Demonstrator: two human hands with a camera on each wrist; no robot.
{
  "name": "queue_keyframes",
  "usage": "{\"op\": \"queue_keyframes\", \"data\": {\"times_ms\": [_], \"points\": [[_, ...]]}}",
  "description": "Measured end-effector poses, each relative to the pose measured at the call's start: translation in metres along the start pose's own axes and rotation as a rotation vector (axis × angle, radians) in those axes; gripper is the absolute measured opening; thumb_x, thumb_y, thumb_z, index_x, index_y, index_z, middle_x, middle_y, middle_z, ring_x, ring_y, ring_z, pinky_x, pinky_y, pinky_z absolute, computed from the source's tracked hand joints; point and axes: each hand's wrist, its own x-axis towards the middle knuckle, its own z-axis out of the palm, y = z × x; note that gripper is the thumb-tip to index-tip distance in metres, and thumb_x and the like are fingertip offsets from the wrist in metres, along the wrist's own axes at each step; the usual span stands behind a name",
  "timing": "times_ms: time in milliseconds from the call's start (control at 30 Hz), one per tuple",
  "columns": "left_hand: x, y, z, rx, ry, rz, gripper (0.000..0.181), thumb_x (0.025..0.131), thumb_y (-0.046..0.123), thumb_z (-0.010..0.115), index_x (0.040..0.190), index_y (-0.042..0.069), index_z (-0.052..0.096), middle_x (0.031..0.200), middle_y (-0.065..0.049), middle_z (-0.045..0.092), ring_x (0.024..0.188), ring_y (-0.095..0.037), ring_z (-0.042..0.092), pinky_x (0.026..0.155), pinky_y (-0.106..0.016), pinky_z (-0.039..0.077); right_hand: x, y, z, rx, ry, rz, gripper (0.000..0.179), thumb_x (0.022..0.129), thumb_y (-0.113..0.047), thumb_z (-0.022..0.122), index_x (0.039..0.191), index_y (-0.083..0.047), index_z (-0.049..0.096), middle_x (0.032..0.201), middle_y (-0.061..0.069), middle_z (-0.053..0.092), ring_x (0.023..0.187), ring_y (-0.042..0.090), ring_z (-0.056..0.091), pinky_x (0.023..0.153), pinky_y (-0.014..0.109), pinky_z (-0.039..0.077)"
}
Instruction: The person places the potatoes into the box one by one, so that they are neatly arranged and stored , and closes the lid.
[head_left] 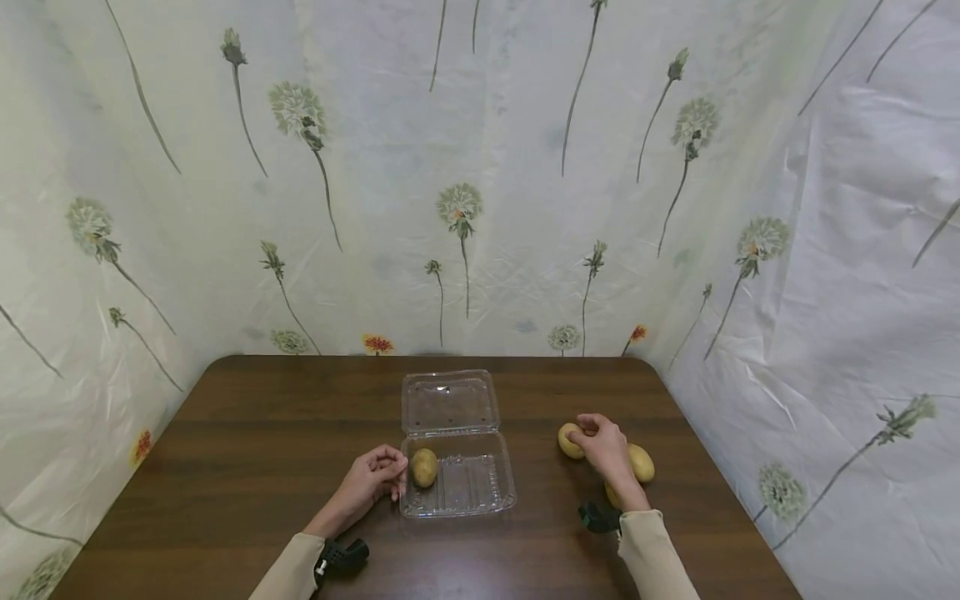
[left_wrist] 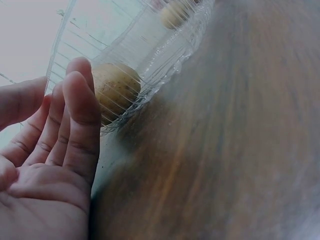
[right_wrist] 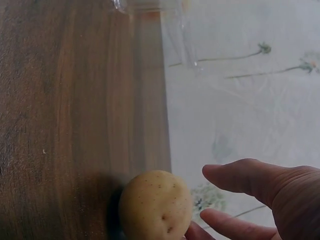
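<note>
A clear plastic clamshell container (head_left: 504, 471) lies with its lid folded back, and one potato (head_left: 424, 468) sits at the left of its base. My left hand (head_left: 372, 477) pinches the container's left rim between thumb and fingers; in the left wrist view the ribbed wall (left_wrist: 62, 52) passes between them. Over on the right, my right hand (head_left: 606, 450) is at another potato (head_left: 569, 442). In the right wrist view the thumb (right_wrist: 245, 175) stands apart from that potato (right_wrist: 155, 205), with a fingertip close against its side.
Two more potatoes lie by my right wrist: one (head_left: 641, 463) beside it and one (head_left: 612, 497) mostly hidden beneath it. The brown wooden table (head_left: 300, 417) meets a flower-printed curtain (head_left: 517, 250) at the back and sides. Each wrist wears a black camera strap (head_left: 341, 557).
</note>
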Motion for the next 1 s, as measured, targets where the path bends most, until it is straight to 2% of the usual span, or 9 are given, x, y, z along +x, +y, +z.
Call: {"op": "queue_keyframes", "data": {"times_ms": [233, 667, 1000], "points": [[-0.0005, 0.0003, 0.0004, -0.008, -0.004, -0.01, 0.02, 0.101, 0.009, 0.049, 0.107, -0.009, 0.047, 0.081, -0.001, 0.063, 0.065, -0.01, 0.061, 0.057, -0.022, 0.051, 0.0018, 0.0047, 0.0035, 0.0, 0.02, -0.007, 0.047, 0.088, -0.024, 0.069, 0.126, 0.003, 0.058, 0.125, 0.023, 0.061, 0.112, 0.037, 0.061, 0.093, 0.048, 0.049], [-0.0002, 0.0019, 0.0004, -0.006, 0.002, -0.003, 0.027, 0.1, 0.008, 0.05, 0.108, -0.017, 0.042, 0.08, -0.001, 0.063, 0.065, -0.009, 0.061, 0.056, -0.022, 0.051, 0.0018, 0.0021, 0.0061, -0.003, 0.037, 0.025, 0.043, 0.088, -0.024, 0.069, 0.122, 0.002, 0.062, 0.121, 0.02, 0.065, 0.11, 0.035, 0.06, 0.094, 0.048, 0.046], [-0.0006, 0.0018, -0.0004, -0.012, -0.011, 0.001, 0.029, 0.101, 0.009, 0.049, 0.108, -0.018, 0.041, 0.08, -0.001, 0.063, 0.065, -0.009, 0.062, 0.057, -0.022, 0.052, 0.0017, 0.0037, 0.0086, -0.065, 0.043, -0.031, 0.041, 0.087, -0.019, 0.069, 0.118, 0.007, 0.063, 0.113, 0.024, 0.065, 0.106, 0.041, 0.058, 0.092, 0.052, 0.043]]}}
